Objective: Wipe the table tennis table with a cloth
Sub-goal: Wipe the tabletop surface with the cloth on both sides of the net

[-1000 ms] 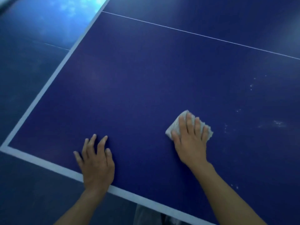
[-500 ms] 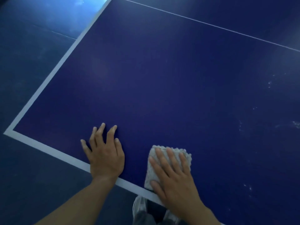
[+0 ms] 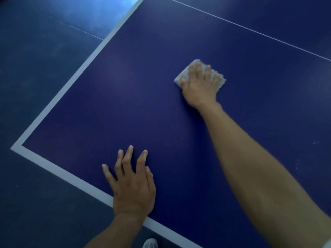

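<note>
both hands flat. left hand (image 3: 133, 185) rests open on the counter (image 3: 161, 113) by its near edge; right hand (image 3: 198, 85) presses straight fingers on the cloth (image 3: 185, 73), mid-counter. suggest even palm pressure, overlapping strokes, working toward the specks (image 3: 315, 142) at right.

Dim frame with a heavy blue cast. The only bright spot is glare on the floor (image 3: 107, 13) top left, so the light comes from that side. Tabletop (image 3: 161, 113) is evenly lit with a faint sheen and no hard shadows. Right hand (image 3: 200, 88) and cloth (image 3: 184, 74) are motion-blurred, left hand (image 3: 133, 187) is sharp. Lower-left corner is darkest.
</note>
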